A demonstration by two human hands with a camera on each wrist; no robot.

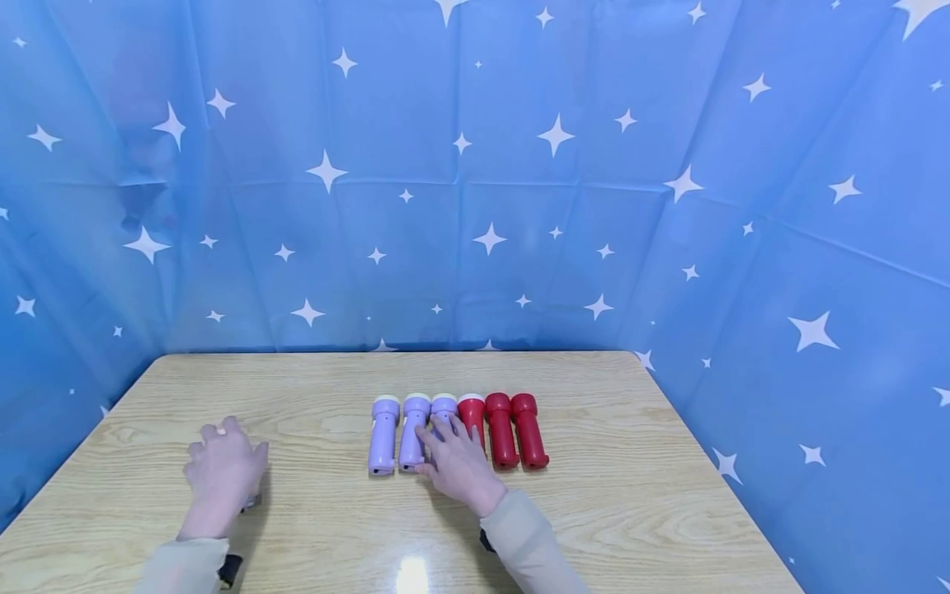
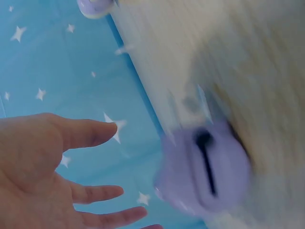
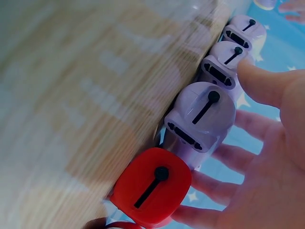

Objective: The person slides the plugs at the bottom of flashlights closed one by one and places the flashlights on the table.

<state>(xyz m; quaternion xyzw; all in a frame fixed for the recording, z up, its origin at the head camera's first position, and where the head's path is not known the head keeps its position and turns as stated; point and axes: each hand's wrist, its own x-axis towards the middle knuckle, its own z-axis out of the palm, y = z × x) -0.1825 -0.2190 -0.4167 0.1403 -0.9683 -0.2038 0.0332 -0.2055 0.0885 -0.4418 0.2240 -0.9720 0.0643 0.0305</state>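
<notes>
Three purple flashlights lie side by side, and the third purple flashlight [image 1: 444,404] is partly covered by my right hand [image 1: 463,472]. That hand spreads its fingers over it and the neighbouring red flashlight [image 1: 472,408]. In the right wrist view the thumb [image 3: 262,83] is beside the middle purple flashlight [image 3: 221,62]; fingers reach past the nearest purple and red ends. Toward the table's left, my left hand [image 1: 223,466] has its fingers apart. Its wrist view shows a blurred purple flashlight [image 2: 209,171] close to the palm; the hand mostly hides it in the head view.
Two darker red flashlights [image 1: 502,433] continue the row at its right end. The wood-grain table [image 1: 646,511] meets a blue curtain with white stars [image 1: 416,214] at the back and sides.
</notes>
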